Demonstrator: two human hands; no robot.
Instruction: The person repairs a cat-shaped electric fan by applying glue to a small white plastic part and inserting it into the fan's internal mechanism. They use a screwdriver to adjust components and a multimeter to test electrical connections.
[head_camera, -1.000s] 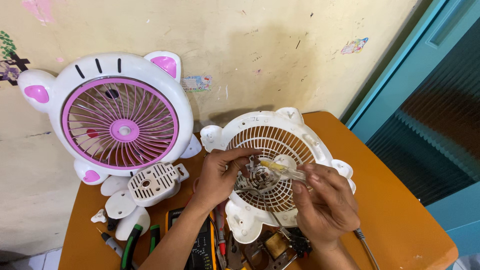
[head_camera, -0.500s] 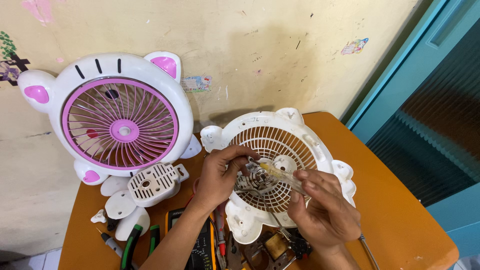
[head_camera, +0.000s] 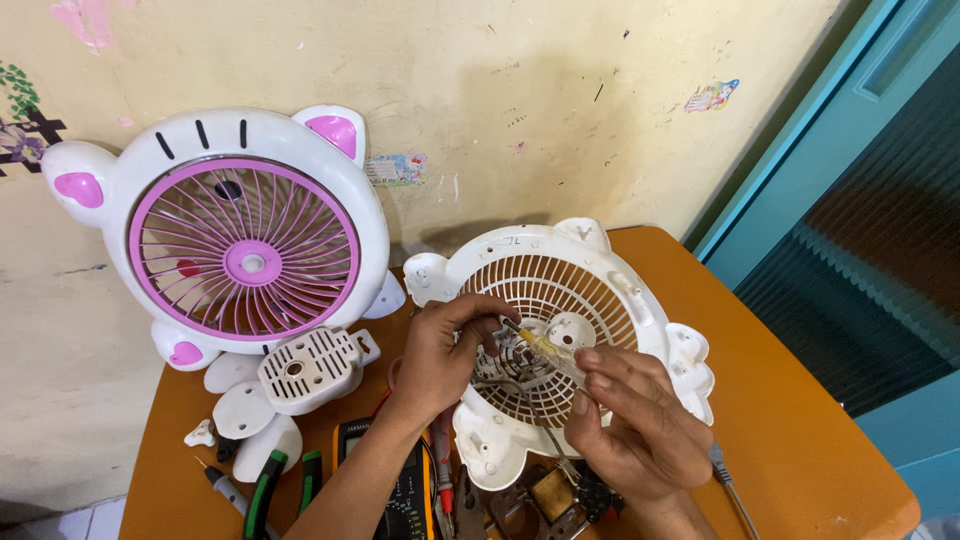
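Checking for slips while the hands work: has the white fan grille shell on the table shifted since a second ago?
No. The white grille shell sits at the same spot against the orange table edge and the wall.
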